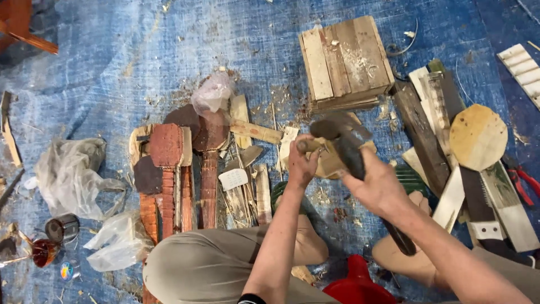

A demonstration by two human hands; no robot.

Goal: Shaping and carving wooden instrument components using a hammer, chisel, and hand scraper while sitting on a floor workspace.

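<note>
Hammer (351, 152) held in the right hand (378, 186), seen from the head camera. Its long axis runs diagonally: the dark head lies at the upper left, blurred, above a pale wooden piece (328, 163), and the dark handle slopes down to the right, its butt end showing below the wrist beside the person's bare foot (402, 256). The right hand is clenched around the handle near its middle. The left hand (302, 163) is closed on a short rounded wooden stub (309, 145) at the edge of the pale piece, just beside the hammer head; how far the fingers wrap the stub cannot be told.

Work takes place on a blue tarpaulin (124, 62) spread over the ground, wrinkled and littered with chips and sawdust. The person sits low, with knees in tan trousers (208, 264) at the bottom of the view. Beyond the hands stands a small block of stacked pale planks (344, 62). To the left lie reddish-brown carved wooden pieces (169, 169), laid side by side with their long sides towards the viewer, and crumpled clear plastic bags (73, 174) near a small metal tin (61, 227). To the right lie loose dark and pale boards (419, 132), a round pale wooden disc (478, 137) resting on them, a handsaw (481, 208) and red-handled pliers (526, 183).
</note>
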